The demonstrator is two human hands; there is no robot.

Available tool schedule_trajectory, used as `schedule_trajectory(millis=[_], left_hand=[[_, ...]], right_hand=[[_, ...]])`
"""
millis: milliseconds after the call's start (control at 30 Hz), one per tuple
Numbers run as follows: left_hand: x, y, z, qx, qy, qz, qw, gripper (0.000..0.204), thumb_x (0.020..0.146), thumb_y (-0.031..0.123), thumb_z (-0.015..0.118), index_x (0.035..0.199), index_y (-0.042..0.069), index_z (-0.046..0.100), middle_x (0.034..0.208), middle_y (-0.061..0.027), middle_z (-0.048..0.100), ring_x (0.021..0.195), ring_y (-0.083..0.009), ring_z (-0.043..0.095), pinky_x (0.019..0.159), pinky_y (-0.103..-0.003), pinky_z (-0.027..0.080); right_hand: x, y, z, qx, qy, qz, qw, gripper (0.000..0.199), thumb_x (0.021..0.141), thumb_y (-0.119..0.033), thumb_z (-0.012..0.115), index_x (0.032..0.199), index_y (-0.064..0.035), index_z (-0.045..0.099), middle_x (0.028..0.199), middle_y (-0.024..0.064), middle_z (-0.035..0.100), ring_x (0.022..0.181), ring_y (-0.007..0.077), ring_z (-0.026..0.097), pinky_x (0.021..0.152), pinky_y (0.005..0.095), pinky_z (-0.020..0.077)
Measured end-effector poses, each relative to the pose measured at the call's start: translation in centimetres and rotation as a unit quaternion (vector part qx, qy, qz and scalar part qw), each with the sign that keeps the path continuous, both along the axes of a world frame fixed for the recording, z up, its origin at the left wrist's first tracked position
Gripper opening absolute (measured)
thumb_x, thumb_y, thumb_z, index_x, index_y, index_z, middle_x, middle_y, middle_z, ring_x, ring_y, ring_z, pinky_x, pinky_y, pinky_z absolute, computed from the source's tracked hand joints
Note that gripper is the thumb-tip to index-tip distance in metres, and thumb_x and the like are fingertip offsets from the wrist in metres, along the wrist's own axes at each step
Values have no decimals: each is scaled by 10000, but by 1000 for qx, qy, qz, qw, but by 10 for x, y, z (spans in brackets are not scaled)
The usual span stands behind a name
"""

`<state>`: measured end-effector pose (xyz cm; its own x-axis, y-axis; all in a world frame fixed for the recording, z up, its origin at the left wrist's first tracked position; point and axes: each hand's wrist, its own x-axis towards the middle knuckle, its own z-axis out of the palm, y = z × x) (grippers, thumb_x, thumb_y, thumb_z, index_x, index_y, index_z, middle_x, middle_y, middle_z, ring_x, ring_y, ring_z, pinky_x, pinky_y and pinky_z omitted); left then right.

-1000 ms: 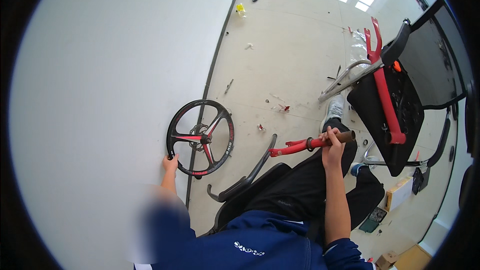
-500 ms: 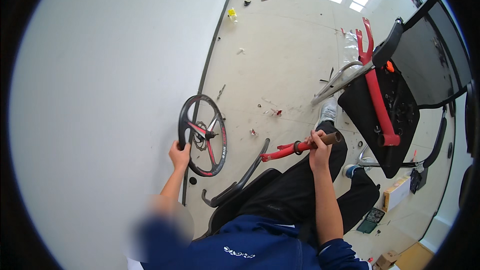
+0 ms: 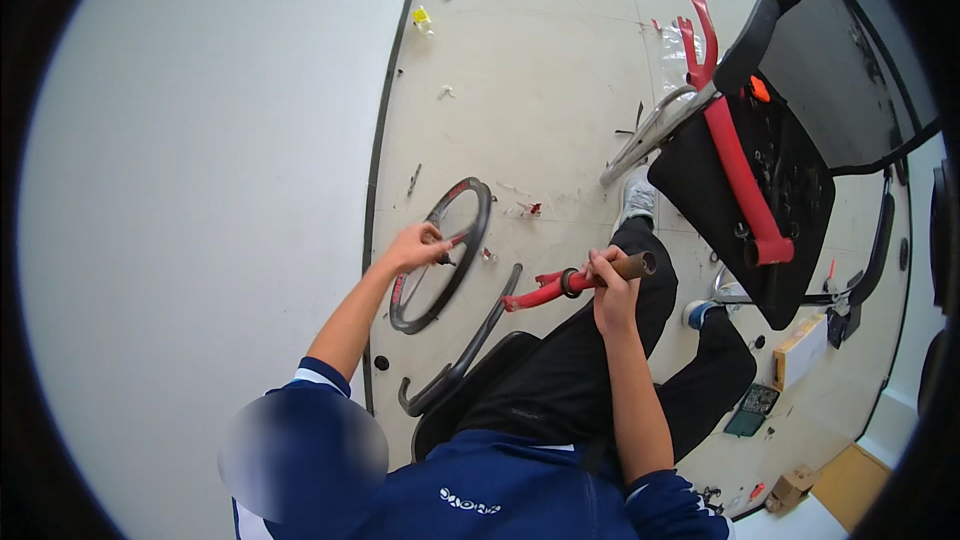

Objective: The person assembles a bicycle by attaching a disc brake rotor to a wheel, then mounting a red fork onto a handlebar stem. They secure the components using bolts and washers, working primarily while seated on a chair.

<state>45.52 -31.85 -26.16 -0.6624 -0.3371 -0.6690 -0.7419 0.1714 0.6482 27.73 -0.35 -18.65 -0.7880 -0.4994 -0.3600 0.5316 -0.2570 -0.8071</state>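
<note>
Closed around the hub in the middle of a small black-and-red spoked bicycle wheel (image 3: pixel 483 220), my left hand (image 3: pixel 412 247) holds it tilted beside the wall. The fingers partly cover the hub. In my right hand (image 3: pixel 613 290) is a red bicycle fork (image 3: pixel 542 294), gripped at its brownish steerer tube. A dark ring sits around the fork below my fingers, and its prongs point left toward the wheel. The fork is above my leg, apart from the wheel.
A black chair (image 3: pixel 690 165) at right bears a red bicycle frame (image 3: pixel 738 170) and small dark tools. My chair's armrest (image 3: pixel 455 370) lies between the wheel and fork. Small scraps, a yellow-labelled item (image 3: pixel 422 20) and a green case (image 3: pixel 750 410) are on the floor.
My left hand has shifted from the wheel's rim to its hub, and the wheel has turned and moved right. The right hand still holds the fork. The whole view has shifted slightly.
</note>
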Motion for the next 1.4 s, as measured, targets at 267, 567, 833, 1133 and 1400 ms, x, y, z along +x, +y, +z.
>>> schedule_trajectory(millis=[267, 567, 833, 1133, 1400], left_hand=[[69, 160, -192, 134, -21, 79, 988, 623, 1007, 540, 427, 1322, 16, 549, 1225, -105, 634, 1091, -199, 587, 949, -353, 444], [99, 123, -256, 28, -158, 307, 938, 460, 929, 400, 608, 1154, 1, 653, 1049, -118, 707, 921, -222, 668, 858, -350, 509], [61, 122, -270, -5, -204, 130, 970, 738, 915, 581, 533, 1338, -24, 541, 1359, -249, 545, 1281, -362, 515, 1071, -422, 398], [30, 151, -306, 15, -232, 112, 966, 761, 927, 613, 490, 1316, -41, 519, 1283, -273, 562, 1223, -405, 527, 1037, -463, 408], [27, 145, -289, -1, -250, 105, 963, 656, 923, 491, 573, 1289, -51, 520, 1316, -288, 526, 1235, -387, 520, 1035, -456, 412]], right_hand=[[0, 1, 9, 26, -16, 36, 999, 212, 914, -34, 616, 730, -63, 515, 666, 32, 521, 680, 140, 528, 742, 295, 442], [-2, -1, 12, 64, -23, 88, 994, 197, 922, -16, 597, 750, -51, 507, 698, 40, 518, 693, 143, 524, 733, 291, 436], [-9, -21, 16, 79, -13, 91, 993, 210, 894, -3, 643, 716, -19, 532, 708, 54, 574, 692, 134, 563, 686, 282, 454], [-32, -54, 17, 61, -9, 138, 989, 177, 830, 50, 643, 715, -7, 521, 704, 77, 577, 656, 161, 525, 702, 309, 447], [-33, -52, 20, 29, -15, 142, 989, 178, 831, 41, 664, 714, -4, 538, 727, 58, 597, 684, 140, 533, 723, 314, 455]])
